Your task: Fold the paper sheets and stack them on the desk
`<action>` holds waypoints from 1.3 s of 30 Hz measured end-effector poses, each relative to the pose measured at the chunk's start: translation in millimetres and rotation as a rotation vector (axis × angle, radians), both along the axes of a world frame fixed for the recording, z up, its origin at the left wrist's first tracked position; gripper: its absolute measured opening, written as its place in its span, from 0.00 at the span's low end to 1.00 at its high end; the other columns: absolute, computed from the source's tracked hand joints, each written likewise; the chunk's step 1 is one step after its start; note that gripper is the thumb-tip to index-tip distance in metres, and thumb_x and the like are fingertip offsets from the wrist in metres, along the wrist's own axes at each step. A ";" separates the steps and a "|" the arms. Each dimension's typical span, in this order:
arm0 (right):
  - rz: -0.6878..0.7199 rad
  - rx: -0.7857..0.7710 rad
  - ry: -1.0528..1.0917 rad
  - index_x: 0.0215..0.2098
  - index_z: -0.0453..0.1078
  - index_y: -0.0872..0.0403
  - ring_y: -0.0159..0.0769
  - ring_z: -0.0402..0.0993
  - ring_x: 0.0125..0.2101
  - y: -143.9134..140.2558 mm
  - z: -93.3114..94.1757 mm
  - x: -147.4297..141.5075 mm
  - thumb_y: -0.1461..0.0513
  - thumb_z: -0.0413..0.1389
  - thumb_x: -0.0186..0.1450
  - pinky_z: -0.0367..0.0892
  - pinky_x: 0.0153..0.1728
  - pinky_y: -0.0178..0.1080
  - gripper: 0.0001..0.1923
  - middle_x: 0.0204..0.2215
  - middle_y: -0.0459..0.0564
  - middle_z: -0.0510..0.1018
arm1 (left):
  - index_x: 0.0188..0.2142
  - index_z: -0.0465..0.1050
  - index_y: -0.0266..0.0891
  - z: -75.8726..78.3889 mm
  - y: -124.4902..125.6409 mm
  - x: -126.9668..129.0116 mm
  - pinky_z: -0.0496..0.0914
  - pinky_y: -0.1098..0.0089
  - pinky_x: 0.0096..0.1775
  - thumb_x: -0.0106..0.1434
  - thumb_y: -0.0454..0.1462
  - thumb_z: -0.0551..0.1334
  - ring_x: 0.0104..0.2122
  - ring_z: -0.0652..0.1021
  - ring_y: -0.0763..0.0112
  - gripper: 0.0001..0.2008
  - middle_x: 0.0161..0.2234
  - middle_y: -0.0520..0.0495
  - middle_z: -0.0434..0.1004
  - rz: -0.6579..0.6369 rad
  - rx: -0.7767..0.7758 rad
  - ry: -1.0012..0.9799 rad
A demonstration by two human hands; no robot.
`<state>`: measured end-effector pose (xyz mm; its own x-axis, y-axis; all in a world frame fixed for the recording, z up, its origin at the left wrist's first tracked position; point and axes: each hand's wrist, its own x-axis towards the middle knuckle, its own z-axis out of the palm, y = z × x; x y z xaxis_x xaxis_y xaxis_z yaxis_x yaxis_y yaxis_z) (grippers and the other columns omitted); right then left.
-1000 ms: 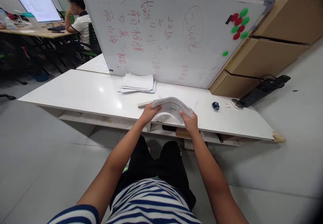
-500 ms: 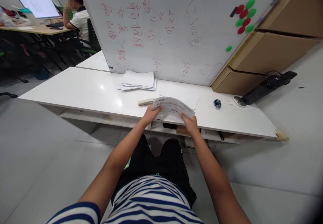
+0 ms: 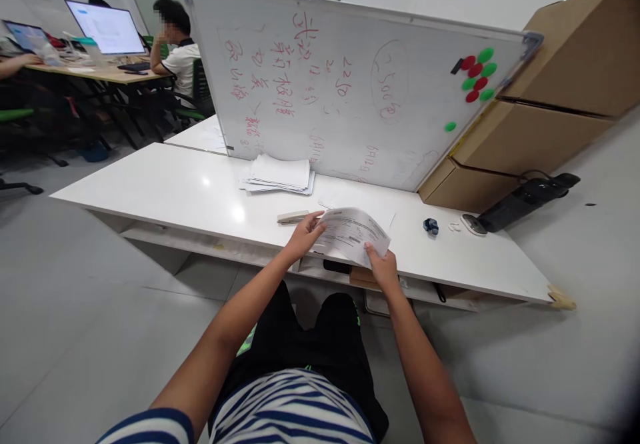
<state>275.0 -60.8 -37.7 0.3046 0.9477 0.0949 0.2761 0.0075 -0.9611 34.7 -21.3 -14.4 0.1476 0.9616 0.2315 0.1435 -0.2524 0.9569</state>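
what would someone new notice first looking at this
Most likely the big whiteboard covered in red writing, standing along the far side of the white table, with red and green magnets clustered near its right end. Next, both hands at the table's near edge hold a printed sheaf of papers, the left hand at its left side and the right hand at its near corner.

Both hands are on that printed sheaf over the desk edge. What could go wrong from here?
The paper sheaf is held only at its edges, left hand and right hand, partly past the white desk front edge; a loose grip could let sheets slip to the floor. The stapler lies right beside the left hand, so a sideways sweep might knock it.
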 end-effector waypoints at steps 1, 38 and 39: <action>-0.021 -0.027 -0.006 0.46 0.75 0.59 0.48 0.74 0.52 -2.3 -0.5 5.4 0.50 0.61 0.57 0.65 0.57 0.48 0.26 0.48 0.58 0.79 | 0.59 0.64 0.41 1.6 4.0 -4.6 0.71 0.62 0.51 0.69 0.46 0.54 0.51 0.76 0.62 0.22 0.54 0.42 0.76 0.046 0.037 0.039; 0.154 -0.317 0.258 0.42 0.74 0.57 0.44 0.79 0.45 -1.2 0.9 -61.2 0.57 0.64 0.54 0.72 0.50 0.44 0.19 0.46 0.58 0.80 | 0.63 0.63 0.40 -9.1 70.8 -75.8 0.53 0.56 0.64 0.71 0.46 0.40 0.67 0.57 0.59 0.28 0.66 0.46 0.58 0.017 0.144 1.016; 0.155 -0.324 0.258 0.42 0.74 0.57 0.44 0.79 0.45 -1.6 -0.1 -61.9 0.57 0.64 0.54 0.72 0.49 0.44 0.19 0.46 0.58 0.80 | 0.63 0.62 0.40 -10.1 70.2 -74.9 0.52 0.54 0.65 0.71 0.45 0.40 0.67 0.56 0.58 0.28 0.67 0.45 0.58 0.029 0.158 1.036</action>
